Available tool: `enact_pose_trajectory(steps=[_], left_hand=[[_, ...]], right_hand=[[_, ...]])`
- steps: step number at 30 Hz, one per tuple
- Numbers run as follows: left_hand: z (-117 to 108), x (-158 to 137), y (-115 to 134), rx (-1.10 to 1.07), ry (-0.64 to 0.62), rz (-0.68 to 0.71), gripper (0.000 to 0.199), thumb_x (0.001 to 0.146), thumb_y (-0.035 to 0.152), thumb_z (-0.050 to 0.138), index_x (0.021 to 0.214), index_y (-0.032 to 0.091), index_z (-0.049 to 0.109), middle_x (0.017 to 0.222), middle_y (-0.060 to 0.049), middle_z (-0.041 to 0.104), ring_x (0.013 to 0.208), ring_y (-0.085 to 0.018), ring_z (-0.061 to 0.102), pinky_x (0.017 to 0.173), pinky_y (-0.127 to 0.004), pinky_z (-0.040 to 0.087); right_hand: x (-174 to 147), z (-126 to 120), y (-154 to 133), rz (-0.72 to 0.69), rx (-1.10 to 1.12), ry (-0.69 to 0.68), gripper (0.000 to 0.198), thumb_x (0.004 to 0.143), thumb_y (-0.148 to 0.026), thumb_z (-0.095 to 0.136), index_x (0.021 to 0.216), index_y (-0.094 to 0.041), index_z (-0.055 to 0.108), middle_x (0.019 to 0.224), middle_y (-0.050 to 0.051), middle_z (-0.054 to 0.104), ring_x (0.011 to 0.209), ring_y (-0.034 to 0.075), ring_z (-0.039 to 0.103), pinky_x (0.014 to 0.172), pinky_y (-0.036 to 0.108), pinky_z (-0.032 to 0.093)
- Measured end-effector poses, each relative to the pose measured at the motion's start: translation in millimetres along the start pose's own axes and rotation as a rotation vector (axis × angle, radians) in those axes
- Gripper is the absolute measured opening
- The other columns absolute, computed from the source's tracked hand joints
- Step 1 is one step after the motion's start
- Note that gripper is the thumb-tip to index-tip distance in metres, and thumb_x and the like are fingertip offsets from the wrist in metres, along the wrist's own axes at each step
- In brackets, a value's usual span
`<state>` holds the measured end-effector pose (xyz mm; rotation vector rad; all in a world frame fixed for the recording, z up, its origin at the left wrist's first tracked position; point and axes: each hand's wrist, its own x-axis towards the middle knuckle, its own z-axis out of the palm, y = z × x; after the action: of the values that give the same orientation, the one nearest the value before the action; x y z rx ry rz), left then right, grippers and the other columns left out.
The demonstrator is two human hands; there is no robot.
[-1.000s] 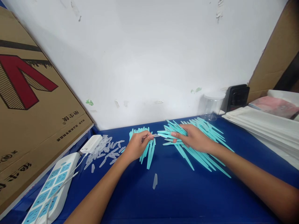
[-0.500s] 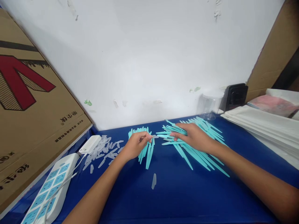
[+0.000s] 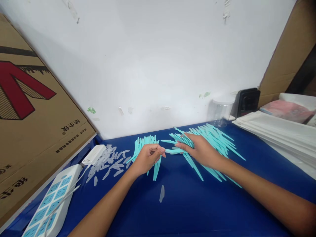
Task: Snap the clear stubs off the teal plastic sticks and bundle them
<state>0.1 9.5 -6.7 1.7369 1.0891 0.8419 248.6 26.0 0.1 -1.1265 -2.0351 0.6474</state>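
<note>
My right hand (image 3: pixel 196 148) is closed round a bundle of turquoise eyebrow razors (image 3: pixel 181 138), their ends fanning out to the left. One more razor (image 3: pixel 174 151) sticks out below the bundle toward my left hand (image 3: pixel 152 157). With thumb and forefinger my left hand pinches the near end of this razor; whether a clear cap sits under the fingertips is hidden. A pile of razors (image 3: pixel 145 142) lies behind and beneath my left hand. Under and behind my right hand spreads a larger pile of razors (image 3: pixel 212 138).
Clear blade caps (image 3: pixel 105 161) lie scattered at the left, and one loose cap (image 3: pixel 162 193) rests at front centre. A power strip (image 3: pixel 55 200) and white adapter (image 3: pixel 93 154) stand left, beside a cardboard box (image 3: pixel 44 108). A clear jar (image 3: pixel 221 110) and white sheets (image 3: pixel 276 131) are at right.
My left hand has shifted slightly right and down. The clear cap seen between its fingers is now hidden, and the fingers meet the end of a turquoise razor.
</note>
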Motion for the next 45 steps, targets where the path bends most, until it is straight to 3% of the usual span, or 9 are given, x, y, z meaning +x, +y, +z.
enact_pose_trajectory(steps=[7,13,17,20,23,27,31,40,45], left_hand=[[11,-1,2,-0.010,0.033,0.023,0.047,0.096,0.056,0.058,0.078,0.013,0.067,0.051,0.007,0.038,0.046,-0.007,0.029,0.046,-0.021,0.024],[6,2,-1,0.034,0.094,0.000,0.048,0.099,0.058,0.050,0.084,0.015,0.066,0.051,0.007,0.037,0.047,-0.008,0.031,0.047,-0.022,0.025],[-7,4,1,0.084,0.121,-0.022,0.050,0.097,0.060,0.050,0.081,0.015,0.065,0.051,0.008,0.034,0.046,-0.008,0.027,0.046,-0.022,0.021],[-18,2,9,0.153,0.039,-0.035,0.046,0.094,0.058,0.058,0.081,0.015,0.068,0.053,0.007,0.036,0.049,-0.008,0.027,0.048,-0.023,0.021],[-28,-4,21,0.249,-0.175,-0.055,0.037,0.086,0.053,0.072,0.084,0.016,0.074,0.052,0.007,0.036,0.049,-0.008,0.029,0.049,-0.024,0.023],[-29,-15,35,0.258,-0.552,-0.100,0.035,0.079,0.048,0.080,0.101,0.021,0.079,0.051,0.005,0.047,0.045,-0.010,0.035,0.047,-0.026,0.026],[-21,-21,38,0.303,-0.688,-0.084,0.033,0.077,0.046,0.082,0.104,0.026,0.081,0.053,0.004,0.050,0.046,-0.012,0.041,0.047,-0.027,0.030],[-4,-20,25,0.432,-0.578,-0.094,0.031,0.078,0.052,0.080,0.082,0.021,0.076,0.055,0.004,0.051,0.047,-0.012,0.045,0.045,-0.026,0.027],[-9,-16,27,0.429,-0.330,-0.029,0.034,0.090,0.053,0.066,0.087,0.020,0.071,0.062,0.002,0.056,0.053,-0.013,0.047,0.050,-0.025,0.030]], right_hand=[[2,4,7,-0.015,-0.035,0.073,0.037,0.097,-0.057,0.058,0.099,-0.020,0.065,0.100,0.009,0.077,0.092,0.030,0.071,0.073,0.033,0.049],[11,-9,24,0.067,-0.476,0.052,0.030,0.105,-0.044,0.046,0.100,-0.018,0.062,0.065,0.005,0.067,0.055,0.024,0.062,0.053,0.030,0.033],[16,-18,31,0.103,-0.709,0.081,0.020,0.105,-0.033,0.049,0.098,-0.017,0.058,0.070,0.009,0.070,0.061,0.025,0.065,0.052,0.029,0.027],[17,-22,30,0.111,-0.781,0.138,0.020,0.105,-0.035,0.049,0.102,-0.018,0.057,0.074,0.009,0.073,0.065,0.026,0.068,0.053,0.029,0.026],[17,-25,27,0.124,-0.808,0.187,0.020,0.106,-0.036,0.048,0.101,-0.019,0.056,0.076,0.008,0.074,0.064,0.026,0.068,0.052,0.029,0.025],[17,-26,26,0.108,-0.726,0.201,0.018,0.106,-0.034,0.047,0.102,-0.018,0.056,0.078,0.010,0.075,0.068,0.027,0.070,0.054,0.028,0.029],[15,-23,28,0.064,-0.578,0.139,0.019,0.106,-0.035,0.047,0.103,-0.020,0.057,0.075,0.009,0.073,0.068,0.027,0.069,0.058,0.029,0.034],[12,-21,18,0.061,-0.112,0.034,0.045,0.100,-0.055,0.048,0.078,-0.020,0.064,0.071,0.003,0.070,0.052,0.016,0.053,0.057,0.029,0.036],[12,-23,10,0.098,0.046,-0.046,0.054,0.092,-0.066,0.055,0.068,-0.019,0.067,0.060,-0.001,0.058,0.049,0.013,0.044,0.055,0.028,0.034]])
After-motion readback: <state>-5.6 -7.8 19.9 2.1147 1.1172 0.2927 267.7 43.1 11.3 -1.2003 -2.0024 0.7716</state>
